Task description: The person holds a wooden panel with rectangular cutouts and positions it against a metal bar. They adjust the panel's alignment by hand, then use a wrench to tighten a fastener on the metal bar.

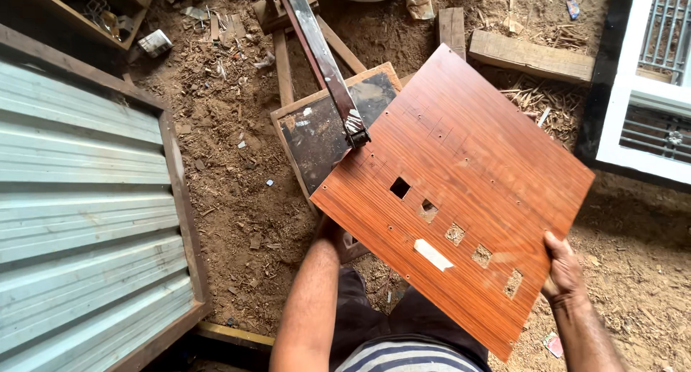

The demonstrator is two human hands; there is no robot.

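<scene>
**A:** Board [461, 192] first: a square, reddish wood-grain laminate sheet, held up off the ground and turned so it reads as a diamond, one corner pointing away and one back towards the person's lap. Why that tilt?

**B:** As I judge it, so the upper left edge meets the metal arm [324, 62] that slants down from the top. The arm's dark tip touches that edge, over the small dark-topped work table [324, 138] with its pale wooden frame

**A:** And the hands?

**B:** One on each side, to keep a wide, thin sheet level. The left hand [330, 232] sits at the lower left edge, mostly hidden beneath the sheet; its fingers seem closed on the edge, though I cannot tell how exactly. The right hand [563, 270] is at the lower right edge, thumb on top and fingers curled under, clamped on the sheet

**A:** Those holes?

**B:** A row of five small square cut-outs [455, 233] runs diagonally across the face, with a pale strip [432, 255], tape or a chip, just below them. Faint lines and small dots mark the upper part

**A:** Surroundings?

**B:** Sawdust and wood scraps cover the dirt floor [237, 192]. A corrugated metal panel [79, 206] in a wooden frame lies to the left, a thick plank [529, 55] lies at the upper right, and a white window frame [648, 91] with a grille stands at the far right, all well apart from the sheet
</scene>
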